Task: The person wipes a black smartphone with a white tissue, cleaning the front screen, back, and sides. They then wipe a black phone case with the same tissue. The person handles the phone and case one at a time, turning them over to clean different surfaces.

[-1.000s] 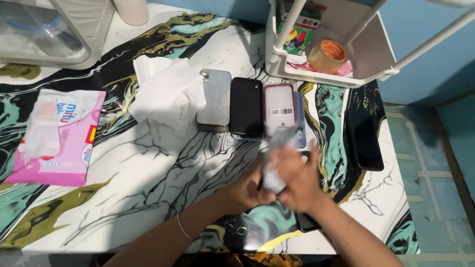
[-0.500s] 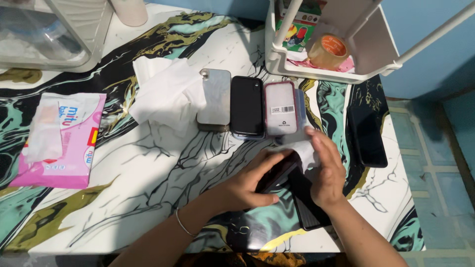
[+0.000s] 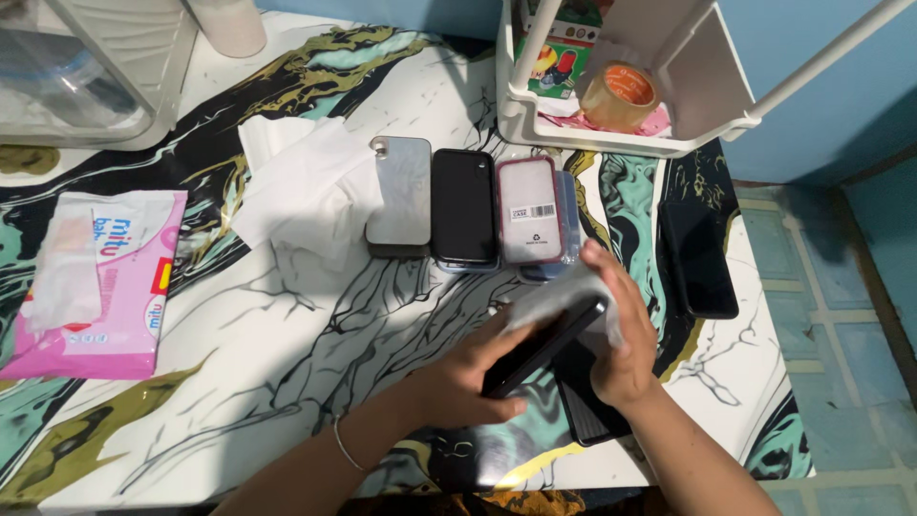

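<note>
Wipes pack (image 3: pixel 95 282): pink, left on table
Tape roll (image 3: pixel 619 97): in white rack (image 3: pixel 726 96)
Phones: 3 in row, silver (image 3: pixel 399 194), black (image 3: pixel 462 205), pink-cased (image 3: pixel 529 210)

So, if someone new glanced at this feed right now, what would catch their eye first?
Probably the two hands at bottom centre: the left hand grips a slim black phone while the right hand presses a white wipe against it. Next, the row of three phones lying side by side above them on the swirling green, black and gold marbled tabletop. A pink wipes packet lies far left.
</note>
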